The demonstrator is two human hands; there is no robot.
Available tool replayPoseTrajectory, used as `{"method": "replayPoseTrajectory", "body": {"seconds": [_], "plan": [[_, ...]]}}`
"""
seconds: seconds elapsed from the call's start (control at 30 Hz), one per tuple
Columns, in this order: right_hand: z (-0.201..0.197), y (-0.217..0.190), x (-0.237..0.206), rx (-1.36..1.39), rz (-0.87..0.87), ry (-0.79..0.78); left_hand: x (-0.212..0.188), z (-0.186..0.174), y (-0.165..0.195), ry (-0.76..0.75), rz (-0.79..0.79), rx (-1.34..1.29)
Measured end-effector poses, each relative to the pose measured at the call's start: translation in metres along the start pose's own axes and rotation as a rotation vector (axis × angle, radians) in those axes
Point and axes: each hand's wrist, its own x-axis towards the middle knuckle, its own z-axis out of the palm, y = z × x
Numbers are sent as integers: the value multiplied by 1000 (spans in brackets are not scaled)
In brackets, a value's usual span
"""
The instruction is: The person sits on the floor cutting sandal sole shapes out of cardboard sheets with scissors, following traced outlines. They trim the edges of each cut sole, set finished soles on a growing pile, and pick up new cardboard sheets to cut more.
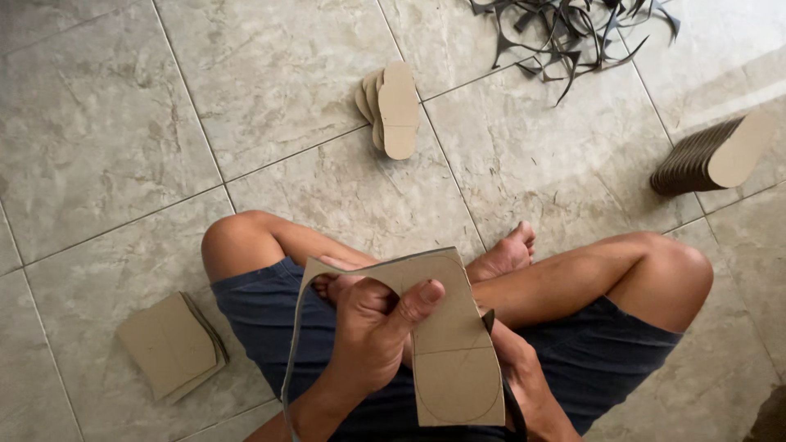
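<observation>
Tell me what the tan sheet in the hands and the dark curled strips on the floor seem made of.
Tan sheet: likely matte cardboard or fibreboard; it holds flat, with a thin trimmed edge curling off. Dark curled strips: thin, dark offcuts, possibly rubber or coated board; too far to tell.

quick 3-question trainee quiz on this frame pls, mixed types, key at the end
1. True or false: the left hand pinches the tan cardboard sheet with its thumb on top.
2. Which lies nearest the person's left knee? A) the stack of square cardboard pieces B) the leaning row of sole cutouts C) the pile of dark trimmings
3. Fill in: the small pile of sole-shaped cutouts lies on the ____ floor.

Key: 1 true. 2 A. 3 tiled. The right hand is mostly hidden behind the sheet.
</observation>
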Motion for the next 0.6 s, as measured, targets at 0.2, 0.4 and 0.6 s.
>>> {"method": "replayPoseTrajectory", "body": {"seconds": [0.2,0.4,0.6], "plan": [[11,-17,10,-13,-67,-2,-12,5,13,-14,60,262],[11,-5,6,-134,-85,145,-13,5,12,-7,33,313],[7,2,0,-244,-82,179,-13,3,7,-13,27,310]]}}
